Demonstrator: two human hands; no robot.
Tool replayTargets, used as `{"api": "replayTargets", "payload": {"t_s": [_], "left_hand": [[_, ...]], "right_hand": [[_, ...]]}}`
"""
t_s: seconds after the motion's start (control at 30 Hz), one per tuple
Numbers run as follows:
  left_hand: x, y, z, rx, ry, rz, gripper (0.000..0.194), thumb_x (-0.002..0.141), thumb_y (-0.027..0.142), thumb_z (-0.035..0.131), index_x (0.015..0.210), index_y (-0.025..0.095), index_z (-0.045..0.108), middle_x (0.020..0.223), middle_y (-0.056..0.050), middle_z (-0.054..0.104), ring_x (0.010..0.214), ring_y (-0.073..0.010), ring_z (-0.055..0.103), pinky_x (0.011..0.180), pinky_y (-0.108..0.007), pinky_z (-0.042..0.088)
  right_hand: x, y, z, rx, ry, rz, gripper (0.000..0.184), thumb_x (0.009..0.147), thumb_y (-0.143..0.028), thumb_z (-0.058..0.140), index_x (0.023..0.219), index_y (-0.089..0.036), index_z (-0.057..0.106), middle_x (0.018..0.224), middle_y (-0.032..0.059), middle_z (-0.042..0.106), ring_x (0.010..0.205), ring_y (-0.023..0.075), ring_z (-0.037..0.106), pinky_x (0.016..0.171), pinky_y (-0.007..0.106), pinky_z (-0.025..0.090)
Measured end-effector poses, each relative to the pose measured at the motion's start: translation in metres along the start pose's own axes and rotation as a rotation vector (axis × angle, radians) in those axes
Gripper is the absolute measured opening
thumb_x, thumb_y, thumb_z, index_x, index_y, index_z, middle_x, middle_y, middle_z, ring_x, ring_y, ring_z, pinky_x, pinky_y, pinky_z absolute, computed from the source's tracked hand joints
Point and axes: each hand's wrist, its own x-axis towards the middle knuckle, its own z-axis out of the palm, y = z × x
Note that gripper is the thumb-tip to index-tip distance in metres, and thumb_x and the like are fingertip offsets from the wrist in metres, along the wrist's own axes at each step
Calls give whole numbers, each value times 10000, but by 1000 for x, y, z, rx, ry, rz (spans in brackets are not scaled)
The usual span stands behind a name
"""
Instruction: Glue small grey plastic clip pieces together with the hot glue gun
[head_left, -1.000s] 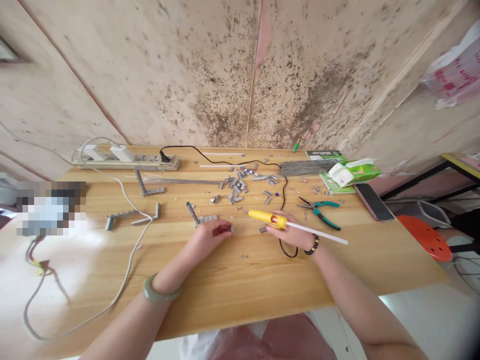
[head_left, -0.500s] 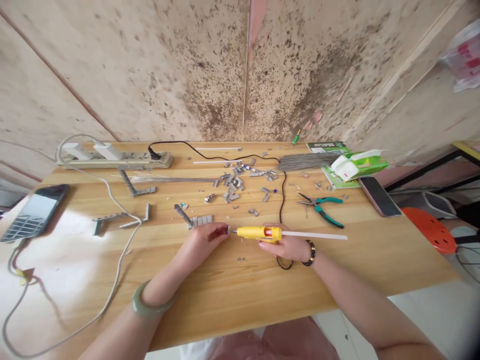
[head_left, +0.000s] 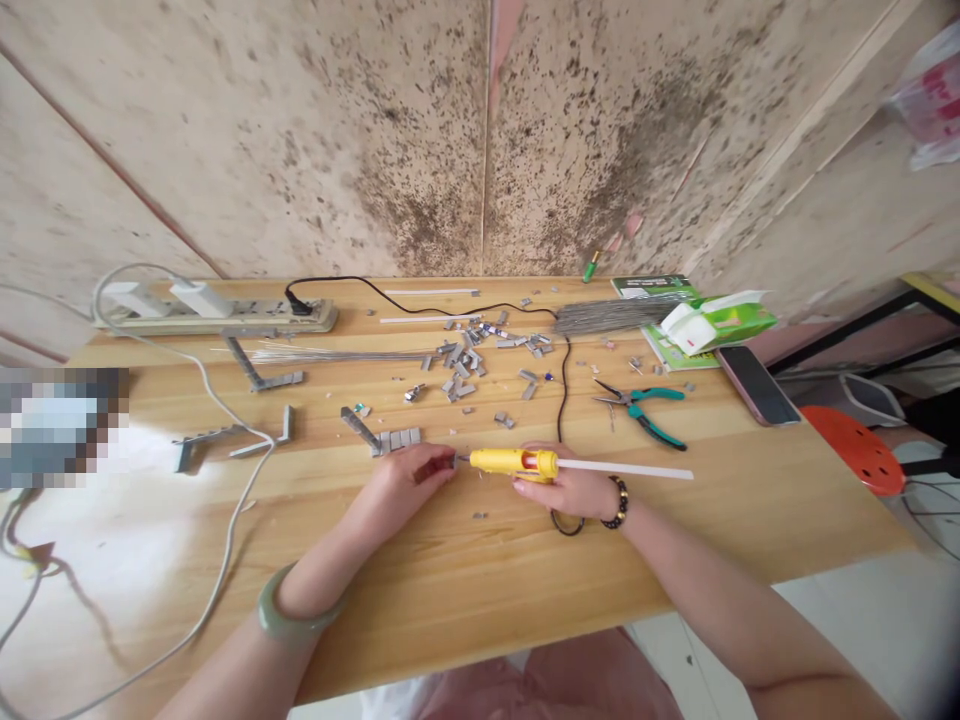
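Observation:
My right hand is wrapped round a yellow hot glue gun, its nozzle pointing left. A white glue stick sticks out of the gun's back end. My left hand is closed, fingertips pinching a small grey piece right at the nozzle tip; most of that piece is hidden by the fingers. Just beyond my left hand lies a row of grey blocks with a grey strip angled up from it. A heap of small grey pieces lies farther back.
Teal-handled pliers lie open on the right, near a phone and a green tissue pack. Bundled thin wires rest at the back. A power strip and a white cable occupy the left. Bent grey assemblies stand nearby.
The view has shifted slightly. The nozzle stays against the piece in my left hand; both hands keep nearly the same pose.

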Motion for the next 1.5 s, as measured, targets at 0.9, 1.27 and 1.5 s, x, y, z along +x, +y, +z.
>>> {"api": "replayTargets", "payload": {"t_s": [0.9,1.27,1.5], "left_hand": [[1,2,-2,44,13,74,177,846,286,577,969,200,671,902,-41,721,771,-172,670,720,-269,536],[1,0,-2,60,4,106,162,861,272,564,966,202,667,904,-41,715,794,-173,661,744,-273,525],[2,3,-3,43,2,113,165,855,266,569,973,203,666,896,-44,716,782,-175,660,735,-277,528]], "right_hand": [[0,-3,-2,4,-64,19,110,834,-278,572,755,-207,600,805,28,635,746,167,603,726,277,521],[-1,-6,-3,-1,-78,-23,100,829,-242,575,734,-211,580,785,28,624,749,172,592,748,291,514],[-1,-3,0,18,-9,50,81,840,-274,571,786,-217,590,810,34,639,742,168,603,694,272,525]]}}
